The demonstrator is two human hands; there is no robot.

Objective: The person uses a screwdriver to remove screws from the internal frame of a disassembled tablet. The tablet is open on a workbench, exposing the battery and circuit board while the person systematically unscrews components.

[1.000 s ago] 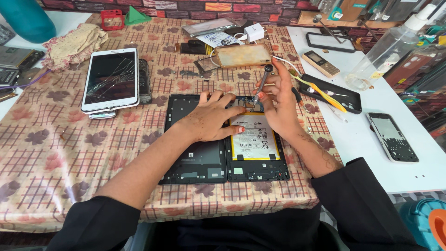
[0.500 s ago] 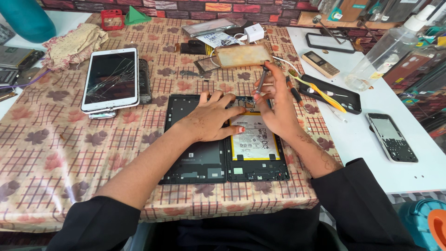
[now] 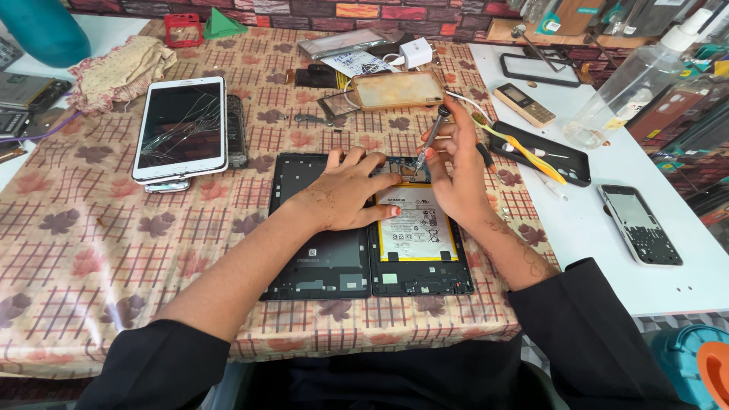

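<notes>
Opened tablet (image 3: 364, 228) flat on table (image 3: 114, 235), centre, back off, battery exposed. Left hand (image 3: 345, 190) pressed flat on tablet, fingers spread. Right hand (image 3: 456, 163) at tablet's top edge, fingers clamped on small screwdriver (image 3: 430, 140), tip down. Step judged: working a screw near top edge. Next calls for steady upright tip, tablet held still.

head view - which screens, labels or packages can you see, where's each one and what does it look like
White tablet: left of the hands, dark cracked screen up.
Battery label: inside the opened tablet, white rectangle with small dark marks, beside the left hand.
Phone: right on the white table, dark, lying flat.
Small bar phone: far right, tan, with tiny screen.
</notes>
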